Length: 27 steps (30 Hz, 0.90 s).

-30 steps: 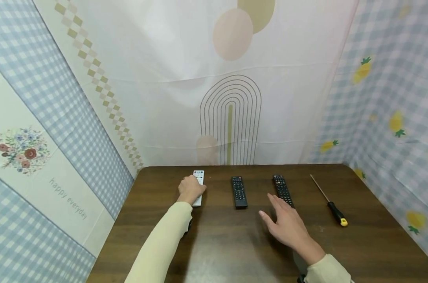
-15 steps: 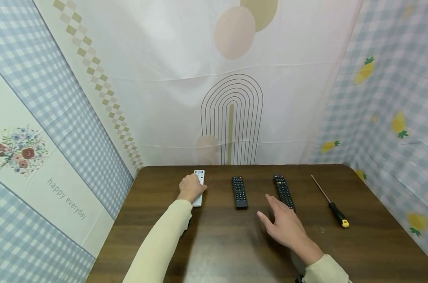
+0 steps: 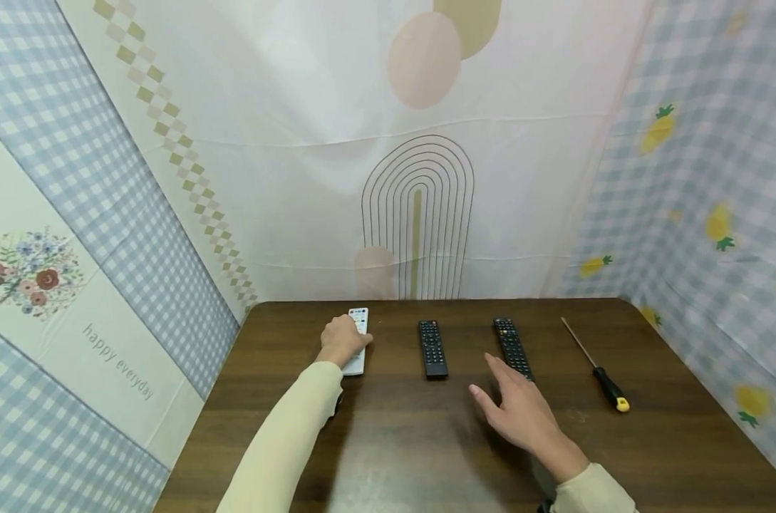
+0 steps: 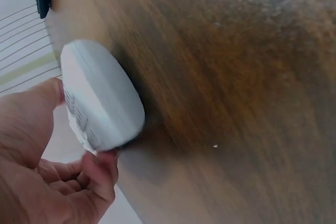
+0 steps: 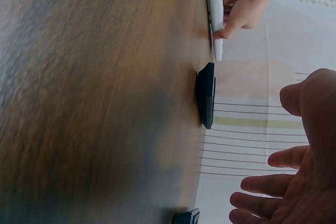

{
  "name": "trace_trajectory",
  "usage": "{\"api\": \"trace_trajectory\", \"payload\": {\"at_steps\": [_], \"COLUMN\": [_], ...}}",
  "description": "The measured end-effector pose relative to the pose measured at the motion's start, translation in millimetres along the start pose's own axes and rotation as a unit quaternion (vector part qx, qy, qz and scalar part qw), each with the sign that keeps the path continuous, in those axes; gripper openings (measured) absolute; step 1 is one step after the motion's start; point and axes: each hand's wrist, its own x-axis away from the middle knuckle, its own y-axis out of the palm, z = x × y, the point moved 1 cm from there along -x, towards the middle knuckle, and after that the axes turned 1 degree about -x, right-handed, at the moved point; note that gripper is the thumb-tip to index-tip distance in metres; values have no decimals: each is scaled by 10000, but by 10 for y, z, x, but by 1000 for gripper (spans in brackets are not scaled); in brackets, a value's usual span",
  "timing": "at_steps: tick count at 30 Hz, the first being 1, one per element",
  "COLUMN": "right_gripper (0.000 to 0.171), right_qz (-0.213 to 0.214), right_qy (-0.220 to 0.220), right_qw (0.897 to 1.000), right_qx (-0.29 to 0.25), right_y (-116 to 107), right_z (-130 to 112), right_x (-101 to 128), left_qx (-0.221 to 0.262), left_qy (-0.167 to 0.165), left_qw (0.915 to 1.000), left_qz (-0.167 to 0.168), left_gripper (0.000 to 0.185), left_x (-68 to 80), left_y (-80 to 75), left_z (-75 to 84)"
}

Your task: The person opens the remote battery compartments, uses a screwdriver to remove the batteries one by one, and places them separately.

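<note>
At the far left of the table, my left hand (image 3: 344, 340) grips a white remote control (image 3: 355, 365) across its middle. In the left wrist view, the thumb lies on one side of the white remote (image 4: 105, 95) and curled fingers on the other. My right hand (image 3: 521, 410) hovers with fingers extended and holds nothing. Just beyond its fingertips lies a black remote (image 3: 514, 348), its near end close to the hand. Between the two hands is another black remote (image 3: 433, 349), lying flat with buttons up.
A screwdriver (image 3: 610, 390) with a black and yellow handle lies at the right of the brown wooden table (image 3: 400, 442). Behind the table hangs a patterned cloth (image 3: 298, 214), with checked cloth along both sides.
The near end of the white remote has shifted slightly left, so it lies a little more slanted in the left hand. The right hand has stayed almost in place.
</note>
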Motion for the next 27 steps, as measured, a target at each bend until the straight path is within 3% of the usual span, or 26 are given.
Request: {"api": "trace_trajectory", "payload": {"at_steps": [1,3,7,14,17,21,23,25,27], "right_gripper": [73,72,72,74,76,77,77,76,76], "right_qz": [3,12,-1,-133,-249,-496,-602,-679,-740], "right_qy": [5,21,86,127,112,35,-12,-32,-29], "right_qw": [10000,10000,10000,9998,9996,9986,9979,9974,9970], "right_qx": [-4,7,34,-44,-110,-196,-222,-223,-238], "right_y": [0,1,3,0,-8,-19,-22,-23,-20], "right_z": [11,33,74,110,108,102,104,108,112], "right_x": [2,6,14,34,46,64,74,88,103], "left_qx": [128,553,1390,2685,3280,4259,4564,4736,4811], "left_qy": [-4,-179,-150,-12,244,479,562,643,700], "left_qw": [9999,9982,9901,9631,9438,9018,8861,8762,8714], "left_qz": [-2,-167,-91,-182,-316,-549,-587,-628,-651], "left_gripper": [47,46,51,39,38,38,37,36,35], "left_x": [-47,-16,-70,275,405,536,572,598,619], "left_y": [48,0,76,-167,-200,-230,-240,-241,-229], "left_z": [-46,-37,-85,110,125,116,116,118,110]}}
